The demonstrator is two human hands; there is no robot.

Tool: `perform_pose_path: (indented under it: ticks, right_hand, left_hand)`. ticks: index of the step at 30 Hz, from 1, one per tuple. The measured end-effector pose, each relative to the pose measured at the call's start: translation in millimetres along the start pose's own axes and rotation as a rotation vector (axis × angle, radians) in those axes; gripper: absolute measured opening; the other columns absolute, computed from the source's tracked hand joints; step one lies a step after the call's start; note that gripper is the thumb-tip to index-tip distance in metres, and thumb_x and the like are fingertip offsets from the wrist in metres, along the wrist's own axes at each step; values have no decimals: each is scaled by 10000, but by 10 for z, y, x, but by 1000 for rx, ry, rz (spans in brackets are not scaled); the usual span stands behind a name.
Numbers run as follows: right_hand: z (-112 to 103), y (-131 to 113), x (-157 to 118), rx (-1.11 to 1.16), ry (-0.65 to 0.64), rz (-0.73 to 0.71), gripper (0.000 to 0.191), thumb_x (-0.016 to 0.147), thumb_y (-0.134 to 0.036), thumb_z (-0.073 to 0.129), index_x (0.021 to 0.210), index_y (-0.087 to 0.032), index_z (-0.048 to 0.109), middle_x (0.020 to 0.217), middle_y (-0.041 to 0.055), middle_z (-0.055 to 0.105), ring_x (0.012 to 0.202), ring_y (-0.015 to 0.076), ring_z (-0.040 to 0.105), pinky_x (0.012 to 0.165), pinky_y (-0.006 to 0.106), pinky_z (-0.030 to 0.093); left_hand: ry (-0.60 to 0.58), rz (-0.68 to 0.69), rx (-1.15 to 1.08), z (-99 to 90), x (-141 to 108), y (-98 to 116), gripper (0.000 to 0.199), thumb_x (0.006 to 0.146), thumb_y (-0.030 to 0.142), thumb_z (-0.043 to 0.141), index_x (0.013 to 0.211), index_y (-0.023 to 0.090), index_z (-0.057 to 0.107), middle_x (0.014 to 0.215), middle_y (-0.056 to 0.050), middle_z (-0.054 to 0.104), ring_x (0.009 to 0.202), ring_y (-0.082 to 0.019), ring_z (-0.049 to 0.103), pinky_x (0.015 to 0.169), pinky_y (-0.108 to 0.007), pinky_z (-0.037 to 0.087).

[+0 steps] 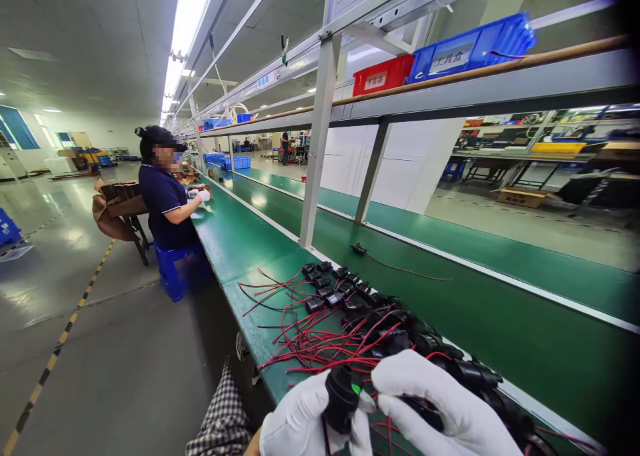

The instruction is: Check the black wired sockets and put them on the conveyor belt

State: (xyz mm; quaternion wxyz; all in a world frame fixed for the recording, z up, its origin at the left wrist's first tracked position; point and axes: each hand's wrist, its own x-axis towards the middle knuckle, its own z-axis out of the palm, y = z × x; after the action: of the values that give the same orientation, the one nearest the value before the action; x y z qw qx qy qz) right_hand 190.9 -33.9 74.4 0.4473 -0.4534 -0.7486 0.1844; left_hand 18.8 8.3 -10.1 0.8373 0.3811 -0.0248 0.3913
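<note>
My left hand (303, 419), in a white glove, is closed around a black cylindrical wired part (341, 397) with a stepped top. A bright green spot shows on the side of this part. Close on its right is my right hand (440, 403), also gloved, with thumb and forefinger brought together in a pinch near the green spot. Whatever the fingertips hold is too small to make out. Beyond both hands, a heap of similar black parts (335, 298) with red and black wires (320, 343) lies on the green bench (235, 243).
A single wired part (359, 249) lies on the green belt (425, 259) past the white rail. A metal post (320, 143) carries a shelf with a red bin (383, 76) and a blue bin (470, 49). A co-worker (163, 189) sits farther along the bench.
</note>
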Motion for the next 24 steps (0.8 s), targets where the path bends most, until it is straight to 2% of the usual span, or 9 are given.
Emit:
perform_pose_path:
  ticks: [3, 7, 10, 12, 15, 17, 21, 24]
  right_hand:
    - [24, -78, 10, 19, -62, -42, 140, 953, -276, 586, 826, -282, 645, 799, -3, 667, 716, 173, 650, 659, 239, 577]
    - [55, -84, -16, -49, -85, -53, 182, 931, -221, 568, 756, -271, 581, 756, -17, 638, 686, 170, 625, 661, 258, 563]
    - [130, -46, -46, -67, -81, -40, 171, 877, -153, 543, 742, -258, 535, 736, -27, 610, 665, 157, 612, 624, 244, 547]
    - [187, -19, -52, -67, -60, -15, 163, 870, -154, 526, 747, -260, 536, 739, -20, 601, 671, 165, 613, 619, 254, 548]
    - [236, 22, -39, -28, -9, 96, 142, 901, -217, 501, 791, -280, 565, 793, -1, 622, 728, 201, 629, 671, 309, 575]
    - [244, 45, -31, 33, 0, 179, 107, 842, -211, 529, 889, -290, 584, 881, 10, 642, 822, 226, 640, 747, 341, 585]
    - [255, 76, -39, 153, -85, 351, 527, 628, -160, 557, 1145, -258, 537, 888, -3, 623, 740, 198, 620, 680, 299, 563]
    - [271, 121, -21, 178, -81, 393, 515, 604, -177, 555, 1116, -225, 529, 1012, 43, 639, 915, 239, 625, 819, 352, 531]
  left_hand:
    - [94, -157, -102, 46, -42, -118, 592, 840, 651, 548, 970, 92, 690, 670, -65, 634, 553, -147, 566, 603, -286, 449]
    - [235, -313, -174, 105, -130, -119, 549, 784, 643, 657, 933, 117, 700, 713, -62, 638, 634, -149, 562, 684, -294, 410]
    - [376, -351, -240, 151, -184, -62, 480, 728, 543, 779, 956, 126, 713, 768, -64, 649, 669, -139, 553, 685, -270, 378]
    - [431, -334, -250, 181, -196, -40, 413, 743, 467, 795, 993, 146, 723, 830, -71, 672, 710, -151, 572, 700, -273, 387]
    - [420, -308, -298, 234, -151, -46, 395, 779, 507, 750, 1003, 181, 736, 895, -63, 687, 759, -159, 598, 730, -279, 411]
    - [377, -249, -328, 277, -88, -46, 443, 791, 541, 724, 1026, 165, 734, 940, -75, 685, 788, -165, 608, 758, -290, 429]
    - [354, -151, -324, 358, 22, 25, 485, 807, 501, 726, 1045, 78, 715, 1038, -129, 673, 920, -198, 612, 899, -324, 433]
    - [363, -189, -393, 373, 55, 63, 489, 797, 471, 752, 1051, 56, 702, 1030, -119, 677, 904, -166, 614, 876, -278, 440]
